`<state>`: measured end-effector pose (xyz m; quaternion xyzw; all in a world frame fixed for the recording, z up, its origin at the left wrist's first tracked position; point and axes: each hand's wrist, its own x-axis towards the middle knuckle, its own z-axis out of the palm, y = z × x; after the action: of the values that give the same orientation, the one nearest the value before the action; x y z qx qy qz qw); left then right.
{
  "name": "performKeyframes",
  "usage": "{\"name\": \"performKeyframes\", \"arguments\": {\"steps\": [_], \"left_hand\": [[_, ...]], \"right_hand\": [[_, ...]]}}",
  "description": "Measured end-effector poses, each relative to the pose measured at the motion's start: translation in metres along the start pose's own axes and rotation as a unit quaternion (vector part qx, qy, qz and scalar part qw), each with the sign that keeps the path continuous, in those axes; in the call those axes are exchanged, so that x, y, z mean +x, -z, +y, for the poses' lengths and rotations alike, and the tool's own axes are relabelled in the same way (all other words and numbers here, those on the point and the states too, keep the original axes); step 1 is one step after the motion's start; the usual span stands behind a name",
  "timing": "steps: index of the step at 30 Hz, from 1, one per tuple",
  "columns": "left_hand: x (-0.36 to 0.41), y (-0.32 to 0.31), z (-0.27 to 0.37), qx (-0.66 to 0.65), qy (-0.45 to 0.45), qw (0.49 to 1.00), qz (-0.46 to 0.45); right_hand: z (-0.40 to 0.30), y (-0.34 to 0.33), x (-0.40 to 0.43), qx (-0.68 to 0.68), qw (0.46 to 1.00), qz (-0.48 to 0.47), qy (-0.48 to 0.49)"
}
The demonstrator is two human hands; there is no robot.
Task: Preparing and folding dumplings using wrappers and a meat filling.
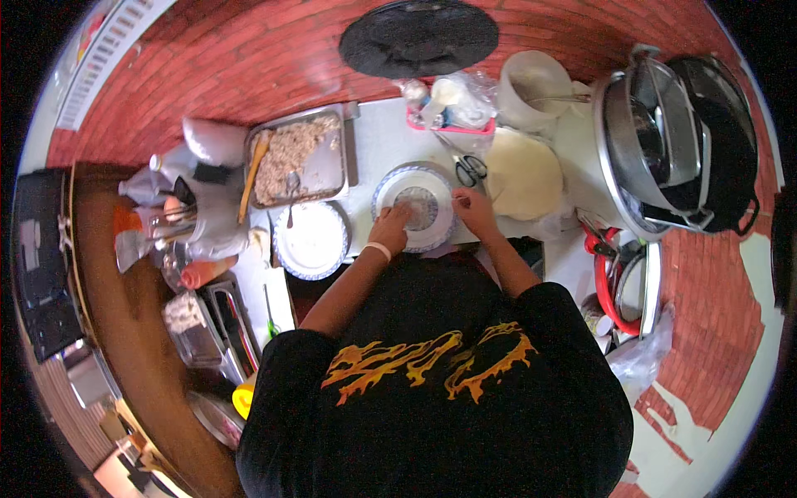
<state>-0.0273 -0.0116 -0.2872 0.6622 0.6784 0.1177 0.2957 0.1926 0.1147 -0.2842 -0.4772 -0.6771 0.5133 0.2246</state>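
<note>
In front of me is a white plate with a blue patterned rim [440, 233], with a thin, pale, translucent round sheet [421, 208] on it. My left hand [392, 229] rests with its fingertips at the left edge of this sheet; whether it pinches the sheet is hard to see. My right hand [473, 210] is at the plate's right rim with its fingers curled; what is between them cannot be made out. To the left stands a second white plate [311, 243], and behind it a metal tray [344, 146] holds minced filling [289, 152], a wooden spatula [254, 171] and a spoon [292, 183].
Black-handled scissors [470, 169] lie behind my right hand, beside a stack of pale round sheets [524, 174]. Farther back are a pink basket [479, 130] with plastic bags and a whitish bucket [532, 84]. Large metal pots [629, 143] stand at the right; bottles and utensils crowd the left.
</note>
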Motion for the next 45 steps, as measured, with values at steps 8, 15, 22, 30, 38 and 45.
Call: {"name": "performKeyframes", "arguments": {"steps": [8,15,22,30,38,45], "left_hand": [[-0.009,0.002,-0.006,-0.008,-0.036,0.999,0.022],[-0.016,0.008,-0.002,-0.041,-0.044,0.998,0.034],[-0.019,0.007,0.006,-0.075,-0.059,0.994,0.053],[-0.007,0.036,0.039,-0.319,0.053,0.946,0.016],[0.008,0.074,0.092,-0.804,0.111,0.568,-0.138],[0.009,0.107,0.081,-0.723,0.122,0.676,0.078]], "right_hand": [[0.027,0.118,0.000,-0.335,0.904,0.258,0.061],[0.045,0.136,-0.005,-0.440,0.856,0.268,-0.049],[0.069,0.137,0.002,-0.208,0.912,0.352,0.028],[-0.039,0.144,-0.018,0.213,0.971,0.105,0.015],[-0.115,0.051,-0.034,0.356,0.931,-0.070,0.051],[-0.124,0.035,-0.043,0.245,0.962,-0.117,0.006]]}}
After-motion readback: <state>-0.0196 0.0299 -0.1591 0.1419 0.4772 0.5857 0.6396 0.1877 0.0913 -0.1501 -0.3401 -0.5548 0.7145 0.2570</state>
